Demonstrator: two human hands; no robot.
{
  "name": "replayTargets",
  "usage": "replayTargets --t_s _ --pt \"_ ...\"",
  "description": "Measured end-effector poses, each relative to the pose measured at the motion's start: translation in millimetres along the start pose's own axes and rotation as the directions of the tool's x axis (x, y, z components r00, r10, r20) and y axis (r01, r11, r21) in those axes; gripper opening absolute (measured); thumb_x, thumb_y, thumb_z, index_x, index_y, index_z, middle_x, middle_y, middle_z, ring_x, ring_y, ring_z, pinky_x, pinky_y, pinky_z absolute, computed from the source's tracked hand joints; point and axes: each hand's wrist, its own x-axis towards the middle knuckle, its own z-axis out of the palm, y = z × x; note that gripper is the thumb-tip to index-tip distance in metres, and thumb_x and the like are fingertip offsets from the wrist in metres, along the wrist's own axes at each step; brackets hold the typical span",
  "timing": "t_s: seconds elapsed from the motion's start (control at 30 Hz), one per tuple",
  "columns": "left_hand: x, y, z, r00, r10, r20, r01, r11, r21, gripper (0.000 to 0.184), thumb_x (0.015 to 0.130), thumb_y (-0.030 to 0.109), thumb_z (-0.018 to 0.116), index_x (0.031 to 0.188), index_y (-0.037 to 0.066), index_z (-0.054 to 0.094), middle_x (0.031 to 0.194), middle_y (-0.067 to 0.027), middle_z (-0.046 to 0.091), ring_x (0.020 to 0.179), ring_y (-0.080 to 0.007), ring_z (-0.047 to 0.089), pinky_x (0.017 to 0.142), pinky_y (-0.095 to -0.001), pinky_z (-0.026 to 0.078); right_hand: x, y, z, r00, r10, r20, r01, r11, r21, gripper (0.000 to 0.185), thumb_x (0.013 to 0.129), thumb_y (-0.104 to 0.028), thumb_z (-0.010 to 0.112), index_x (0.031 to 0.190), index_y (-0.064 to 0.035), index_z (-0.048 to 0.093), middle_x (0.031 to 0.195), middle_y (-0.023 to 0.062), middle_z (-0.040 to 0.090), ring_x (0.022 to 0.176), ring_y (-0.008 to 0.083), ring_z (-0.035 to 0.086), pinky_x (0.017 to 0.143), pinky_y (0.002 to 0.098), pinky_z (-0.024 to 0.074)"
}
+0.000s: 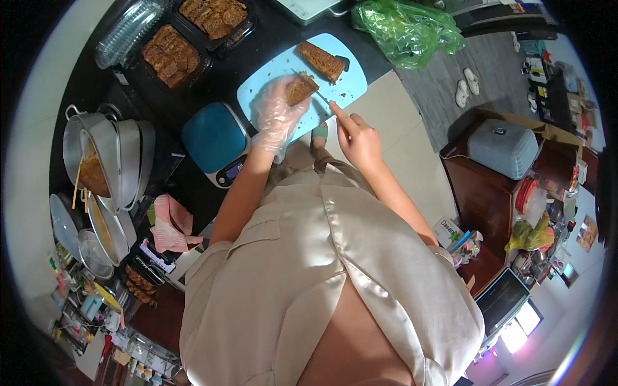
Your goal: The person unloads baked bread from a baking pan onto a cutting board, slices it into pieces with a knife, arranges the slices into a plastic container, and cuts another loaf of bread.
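My left hand (278,109), in a clear plastic glove, is closed around a chunk of brown cake (301,89) over the light blue cutting board (257,80). In my bare right hand (355,136) is a knife (322,98), its handle mostly hidden by my fingers. The thin blade points toward the cake chunk and partly disappears behind it; whether it is cutting in I cannot tell. A longer piece of brown cake (320,61) lies at the board's far side, with crumbs scattered around.
Black trays of sliced cake (170,56) stand at the back left. A kitchen scale (215,138) sits left of the board, beyond it several metal pots (129,154). A green plastic bag (407,32) lies at the back right. A pink cloth (172,224) is near my left elbow.
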Motion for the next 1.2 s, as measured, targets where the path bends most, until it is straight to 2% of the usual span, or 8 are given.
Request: replayTargets --t_s 0.2,0.3,0.4,0.53,0.63,0.9,1.0,1.2 --pt "2 -8 11 0.995 0.080 -0.053 -0.078 0.996 0.034 0.044 0.074 0.025 0.079 0.110 0.007 0.060 0.104 -0.0155 0.066 0.096 -0.0356 0.064 0.085 -0.0434 0.052 7 0 6 1.000 -0.007 0.015 0.008 0.999 -0.041 0.053 0.085 -0.011 0.063 0.136 -0.0265 0.057 0.068 0.0075 0.056 0.052 0.0272 0.057 0.050 0.0398 0.0506" --pt "3 -3 10 0.999 0.050 -0.007 -0.050 0.999 0.021 0.044 0.073 0.023 0.078 0.110 0.007 0.060 0.104 -0.0158 0.066 0.097 -0.0359 0.064 0.085 -0.0439 0.051 37 -7 25 0.997 -0.067 -0.046 0.063 0.995 -0.071 0.055 0.083 -0.010 0.064 0.136 -0.0256 0.057 0.069 0.0079 0.057 0.051 0.0279 0.057 0.051 0.0401 0.0510" --pt "5 -10 12 1.000 0.029 0.004 -0.029 0.999 -0.034 0.042 0.073 0.021 0.078 0.109 0.007 0.061 0.103 -0.0165 0.066 0.097 -0.0362 0.063 0.085 -0.0441 0.051 22 -3 18 0.999 -0.032 -0.004 0.032 0.998 -0.054 0.056 0.082 -0.011 0.065 0.136 -0.0246 0.057 0.069 0.0087 0.058 0.052 0.0289 0.058 0.051 0.0409 0.0511" --pt "5 -4 10 0.998 0.065 0.009 -0.065 0.998 0.013 0.041 0.073 0.019 0.077 0.109 0.007 0.061 0.103 -0.0164 0.066 0.096 -0.0362 0.063 0.085 -0.0448 0.051 4 -4 6 0.999 0.029 0.032 -0.026 0.997 -0.069 0.057 0.082 -0.012 0.065 0.136 -0.0243 0.056 0.070 0.0095 0.058 0.053 0.0294 0.059 0.051 0.0414 0.0508" --pt "6 -7 14 0.999 0.049 0.018 -0.050 0.998 0.034 0.042 0.073 0.019 0.077 0.109 0.007 0.061 0.103 -0.0161 0.066 0.097 -0.0366 0.062 0.085 -0.0448 0.051 31 -9 29 1.000 -0.007 -0.018 0.004 0.993 -0.116 0.058 0.082 -0.010 0.064 0.137 -0.0249 0.056 0.070 0.0091 0.058 0.053 0.0287 0.058 0.051 0.0405 0.0516" --pt "7 -8 15 0.994 0.103 0.038 -0.106 0.991 0.076 0.042 0.073 0.020 0.077 0.109 0.004 0.061 0.103 -0.0166 0.065 0.097 -0.0366 0.062 0.085 -0.0450 0.051 5 0 35 0.997 0.083 0.011 -0.082 0.996 -0.043 0.058 0.083 -0.010 0.064 0.138 -0.0260 0.055 0.071 0.0089 0.058 0.054 0.0289 0.059 0.052 0.0411 0.0521" --pt "8 -7 14 0.997 0.039 0.065 -0.044 0.997 0.067 0.043 0.073 0.020 0.077 0.109 0.004 0.061 0.103 -0.0171 0.065 0.097 -0.0363 0.062 0.085 -0.0450 0.051 15 9 58 0.996 0.001 -0.087 -0.001 1.000 -0.001 0.059 0.082 -0.009 0.064 0.138 -0.0268 0.055 0.070 0.0075 0.057 0.055 0.0279 0.060 0.053 0.0405 0.0531" --pt "9 -5 11 0.996 0.045 0.073 -0.052 0.994 0.092 0.043 0.072 0.020 0.078 0.108 0.003 0.061 0.103 -0.0181 0.065 0.095 -0.0367 0.063 0.084 -0.0449 0.051 -20 28 53 0.996 0.089 0.003 -0.089 0.996 0.003 0.058 0.084 -0.008 0.063 0.138 -0.0278 0.054 0.076 0.0083 0.061 0.059 0.0293 0.061 0.055 0.0407 0.0532"
